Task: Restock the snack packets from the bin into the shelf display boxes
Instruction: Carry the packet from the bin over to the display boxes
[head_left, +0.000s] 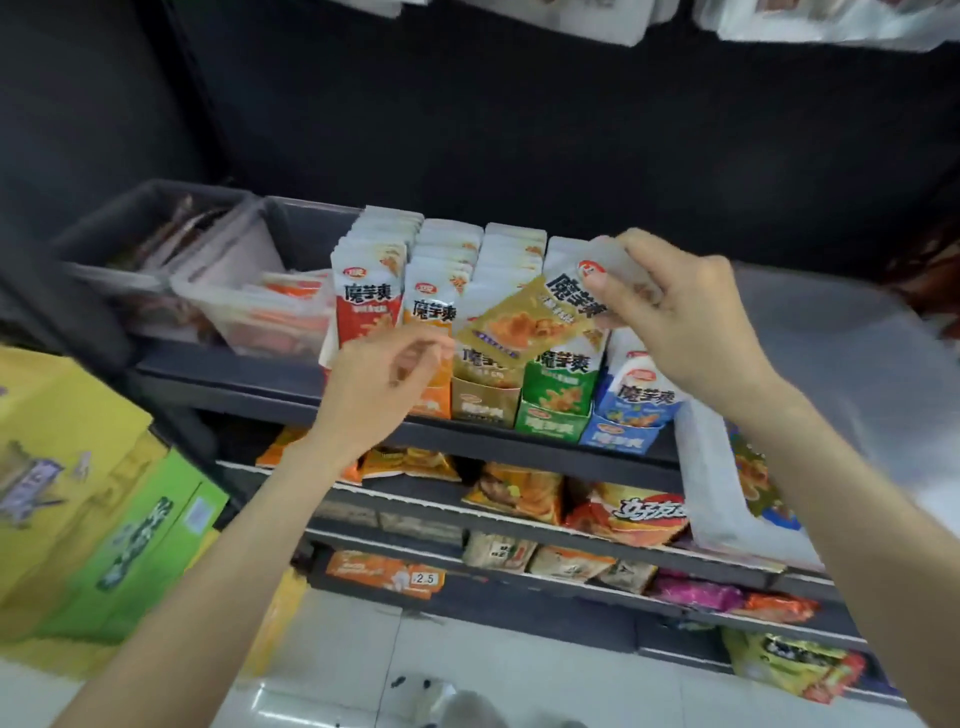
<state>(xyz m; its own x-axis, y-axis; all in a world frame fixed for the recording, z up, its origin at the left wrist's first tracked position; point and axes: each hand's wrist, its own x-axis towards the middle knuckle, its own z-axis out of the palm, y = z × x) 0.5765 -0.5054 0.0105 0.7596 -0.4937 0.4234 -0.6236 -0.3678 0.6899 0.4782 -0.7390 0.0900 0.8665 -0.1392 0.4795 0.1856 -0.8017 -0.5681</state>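
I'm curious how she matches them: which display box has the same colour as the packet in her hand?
The gold-brown display box, third from left, between the orange and green ones. The tilted packet that the right hand pinches is gold-brown too.

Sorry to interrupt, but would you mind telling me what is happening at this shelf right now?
A person is restocking snack packets into display boxes on a shelf. The right hand pinches a gold packet by its top, holding it tilted above the gold box. The left hand, fingers loosely curled and holding nothing, hovers in front of the orange box. The red, orange, green and blue rows beside it already stand full of packets. The gold packet is not yet in its box.
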